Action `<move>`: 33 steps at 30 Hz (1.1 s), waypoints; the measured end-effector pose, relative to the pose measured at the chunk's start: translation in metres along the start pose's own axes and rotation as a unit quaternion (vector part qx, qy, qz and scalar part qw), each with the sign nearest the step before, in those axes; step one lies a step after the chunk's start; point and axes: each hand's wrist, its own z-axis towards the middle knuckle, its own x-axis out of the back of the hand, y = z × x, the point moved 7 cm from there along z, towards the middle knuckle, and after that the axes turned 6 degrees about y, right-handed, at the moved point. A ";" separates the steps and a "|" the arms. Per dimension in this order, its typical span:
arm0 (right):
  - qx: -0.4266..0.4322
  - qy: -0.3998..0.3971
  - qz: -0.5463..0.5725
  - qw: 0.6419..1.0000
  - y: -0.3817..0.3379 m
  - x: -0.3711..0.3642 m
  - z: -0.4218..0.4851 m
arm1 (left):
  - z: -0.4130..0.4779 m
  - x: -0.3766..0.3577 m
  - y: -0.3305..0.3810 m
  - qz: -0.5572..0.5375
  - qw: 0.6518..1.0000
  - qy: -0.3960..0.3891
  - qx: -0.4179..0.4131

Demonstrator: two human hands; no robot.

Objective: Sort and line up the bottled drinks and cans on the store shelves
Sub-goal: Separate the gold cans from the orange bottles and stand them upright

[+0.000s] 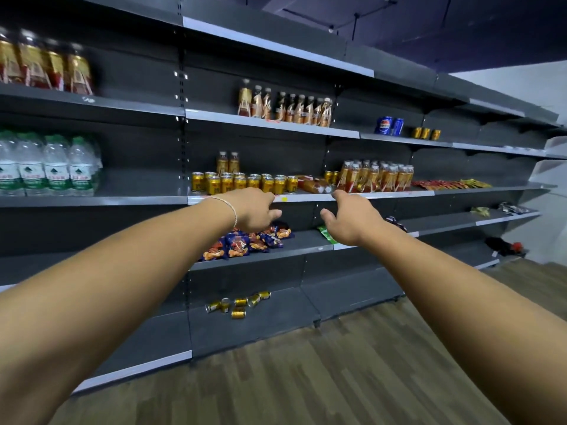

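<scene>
Dark grey metal shelving (141, 185) ran along the wall, over a wood-plank floor (337, 378) that filled the view from 4 to 7 o'clock. A dark ceiling (460, 32) sat at 1 o'clock and a white wall (540, 84) at 2 o'clock.

Both arms stretched toward the middle shelf. The left hand (254, 210), with a bracelet (228, 207) at its wrist, hung with loosely bent fingers and held nothing. The right hand (352, 222) was spread, thumb apart, its fingertips at the shelf's front edge.

At 12 o'clock of the hands, upright gold cans (245, 183) stood in rows. A tipped bottle (316, 184) lay beside them, with the clustered bottles (377, 176) at 1 o'clock. Water bottles (46, 167) stood at 9 o'clock, and blue cans (389, 126) at 1 o'clock, one shelf higher. Snack packets (245, 243) lay under the left hand, and loose cans (239, 303) lay on the bottom shelf at 6 o'clock.
</scene>
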 end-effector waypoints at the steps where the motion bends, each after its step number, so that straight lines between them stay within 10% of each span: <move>1: 0.004 -0.002 0.001 1.000 0.006 -0.008 0.014 | 0.016 -0.007 -0.003 0.001 1.000 -0.002 0.004; 33: 0.023 -0.017 0.008 1.000 0.166 -0.171 0.403 | 0.453 -0.145 -0.067 0.011 0.999 -0.032 0.016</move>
